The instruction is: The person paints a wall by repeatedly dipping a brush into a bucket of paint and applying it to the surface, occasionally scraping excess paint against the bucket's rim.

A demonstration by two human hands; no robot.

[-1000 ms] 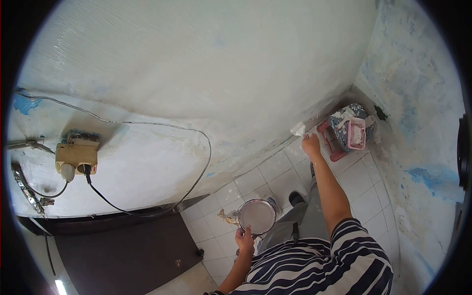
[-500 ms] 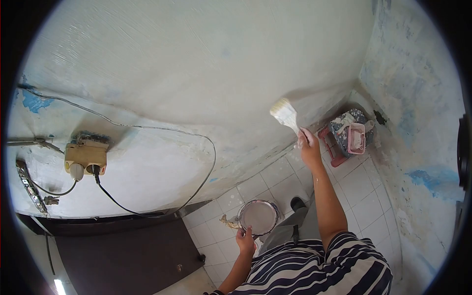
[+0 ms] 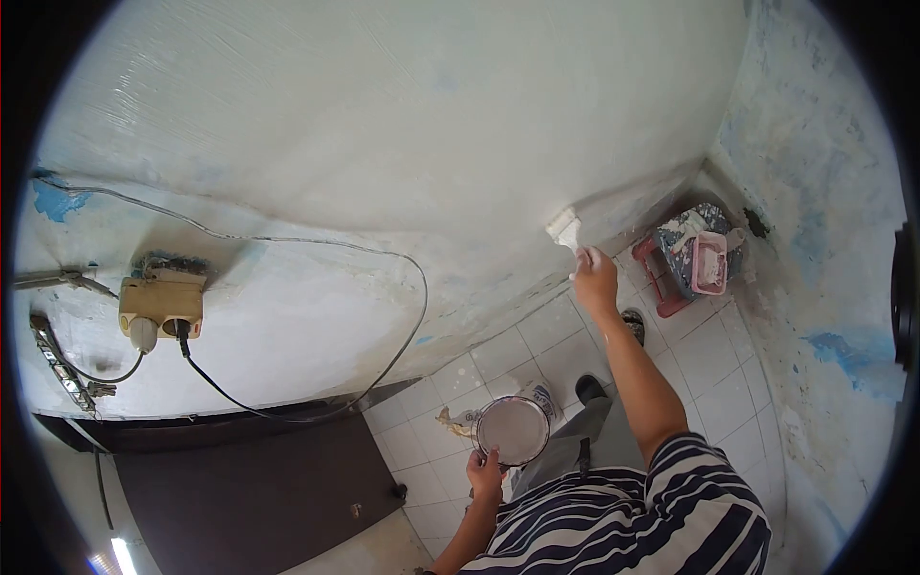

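Observation:
My right hand (image 3: 596, 277) is closed round the handle of a wide paintbrush (image 3: 565, 229). Its pale bristles are right at the lower part of the wall (image 3: 460, 125), which looks wet and whitish. Down by my waist, my left hand (image 3: 486, 471) grips the near rim of a round paint bucket (image 3: 513, 429), thumb over the edge. Greyish-white paint fills much of the bucket's opening.
A paint-spattered stool (image 3: 707, 216) in the corner carries a pink tray (image 3: 709, 264). On the left wall a socket box (image 3: 161, 307) has plugs and a loose cable (image 3: 422, 278). A dark brown panel (image 3: 249, 489) stands lower left, beside white floor tiles (image 3: 503, 355).
The brush and my right hand have moved slightly down and right along the wall. The bucket has shifted a little right in view, and my other shoe now shows.

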